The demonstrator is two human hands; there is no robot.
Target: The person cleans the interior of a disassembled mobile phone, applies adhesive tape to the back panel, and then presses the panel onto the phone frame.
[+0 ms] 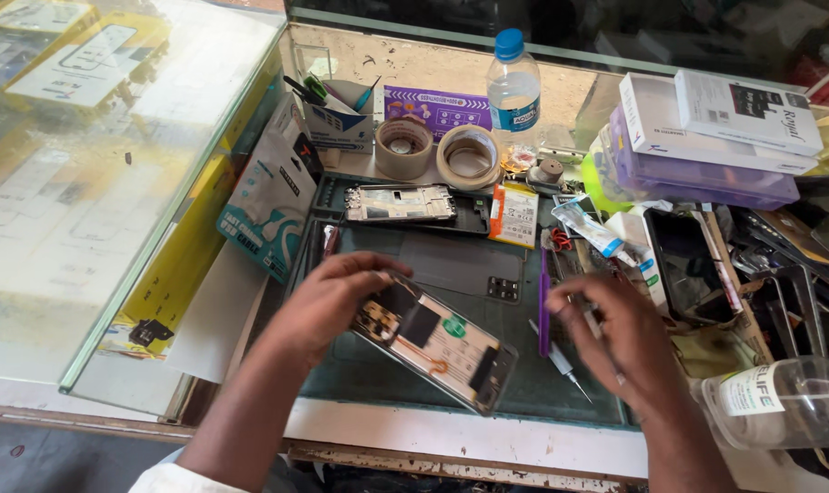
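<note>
Grey-green rubber of the work mat [451, 274] lies under an opened phone [435, 341], which sits tilted in the lower middle of the frame with its insides facing up. My left hand [328, 301] rests on its upper left end, and my fingers [364, 274] are curled over that edge and clamped on it. My right hand [620, 338] hovers at the lower right of the mat, apart from the phone, with its fingers drawn together as if pinching something small; I cannot tell what, if anything, is between them.

As I judge it, the work is partway along: the back cover is already off and the inner parts are bare, while the phone is far from closed up again. A second stripped frame [401, 203] lies at the top of the mat, and a yellow-edged battery [515, 215] lies just beside it on the right. A small screwdriver [560, 361] and a purple pry stick [543, 301] lie between my two hands.

The phone shows a dark board at its upper end, a pale battery with a green sticker in the middle, and a dark strip at the lower end. Its metal rim looks whole.

Two tape rolls [437, 151] and a water bottle [513, 87] stand above the mat on the table [487, 438].
</note>
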